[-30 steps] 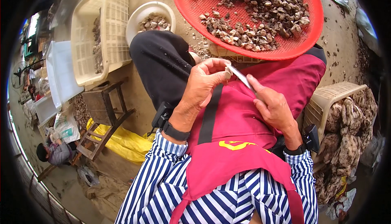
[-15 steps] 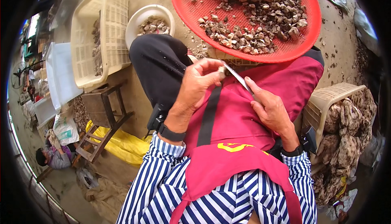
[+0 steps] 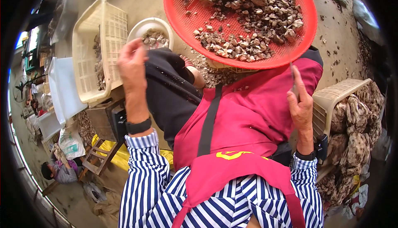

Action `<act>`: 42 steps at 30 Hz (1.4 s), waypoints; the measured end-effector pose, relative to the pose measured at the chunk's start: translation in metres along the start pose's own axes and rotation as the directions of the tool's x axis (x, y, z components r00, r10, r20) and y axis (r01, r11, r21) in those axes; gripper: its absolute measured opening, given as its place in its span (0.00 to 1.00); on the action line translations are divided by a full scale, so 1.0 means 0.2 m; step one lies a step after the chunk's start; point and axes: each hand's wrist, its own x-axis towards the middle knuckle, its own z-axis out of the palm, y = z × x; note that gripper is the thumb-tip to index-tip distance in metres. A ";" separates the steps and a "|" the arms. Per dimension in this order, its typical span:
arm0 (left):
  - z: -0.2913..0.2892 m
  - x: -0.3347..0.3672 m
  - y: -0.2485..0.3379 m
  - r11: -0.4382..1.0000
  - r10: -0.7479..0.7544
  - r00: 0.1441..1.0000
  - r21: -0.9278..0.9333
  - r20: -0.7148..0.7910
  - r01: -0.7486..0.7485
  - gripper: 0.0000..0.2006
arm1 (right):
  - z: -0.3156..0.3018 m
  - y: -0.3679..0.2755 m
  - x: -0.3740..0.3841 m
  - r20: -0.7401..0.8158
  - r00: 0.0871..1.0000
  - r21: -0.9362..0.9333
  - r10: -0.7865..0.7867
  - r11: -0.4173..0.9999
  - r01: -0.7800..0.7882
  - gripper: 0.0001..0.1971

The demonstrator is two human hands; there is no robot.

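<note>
My right hand [image 3: 302,105] grips a small knife [image 3: 294,82], its thin blade pointing up toward the red sieve tray's near rim and the index finger stretched along it. My left hand [image 3: 132,62] is at the near left side of a white bowl [image 3: 171,31] holding pale, lumpy pieces. Motion smears its fingers, so whether a piece is between them cannot be made out. Over my knees lies the round red sieve tray [image 3: 199,41], heaped with brown-grey lumps and smaller broken, pale-edged bits. A maroon apron [image 3: 244,116] covers my lap, with a few crumbs on it.
A cream plastic basket [image 3: 114,33] stands left of the bowl, above a wooden stool [image 3: 101,122]. To the right, another cream basket [image 3: 342,89] adjoins large brown clumps [image 3: 352,132]. Debris is scattered over the floor. Another person [image 3: 62,170] sits at the far left.
My left hand has swung left from the knife, where it pinched a small pale piece, to the bowl. The right hand has moved right, turning the blade more upright. The view has shifted slightly.
</note>
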 end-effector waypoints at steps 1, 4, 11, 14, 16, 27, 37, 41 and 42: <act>0.12 -0.03 0.05 0.995 0.001 0.997 0.103 0.077 -0.009 0.12 | -0.02 0.02 0.00 -0.007 1.000 0.000 0.001 1.000 -0.001 0.29; 0.46 -0.10 0.10 0.937 0.174 0.891 0.209 0.420 -0.281 0.11 | -0.08 0.12 -0.02 -0.190 0.980 -0.018 0.065 0.997 -0.069 0.28; 1.12 -0.18 -0.07 0.649 0.482 0.441 0.030 0.757 -0.760 0.13 | -0.03 0.14 -0.02 -0.244 0.936 0.427 0.255 0.895 -0.132 0.28; 1.22 -0.20 -0.12 0.560 0.387 0.349 0.083 0.854 -0.824 0.14 | -0.02 0.12 -0.01 -0.226 0.946 0.337 0.232 0.930 -0.148 0.28; 1.21 -0.18 -0.12 0.553 0.303 0.291 0.081 0.907 -0.829 0.14 | -0.04 0.12 -0.01 -0.219 0.946 0.356 0.239 0.922 -0.151 0.28; 1.05 0.02 -0.02 0.582 0.188 0.433 0.255 0.882 -0.772 0.09 | -0.07 0.13 0.00 -0.221 0.944 0.441 0.246 0.888 -0.128 0.28; 1.35 -0.13 -0.03 0.618 0.217 0.627 0.392 0.748 -0.682 0.20 | -0.06 0.14 -0.01 -0.206 0.948 0.455 0.244 0.881 -0.128 0.28; 1.32 -0.12 0.00 0.729 0.080 0.408 0.226 0.909 -0.647 0.16 | -0.07 0.16 -0.01 -0.219 0.946 0.452 0.239 0.884 -0.119 0.29; 1.34 -0.13 0.03 0.724 0.119 0.423 0.213 0.898 -0.656 0.15 | -0.07 0.16 -0.01 -0.220 0.944 0.452 0.245 0.883 -0.124 0.29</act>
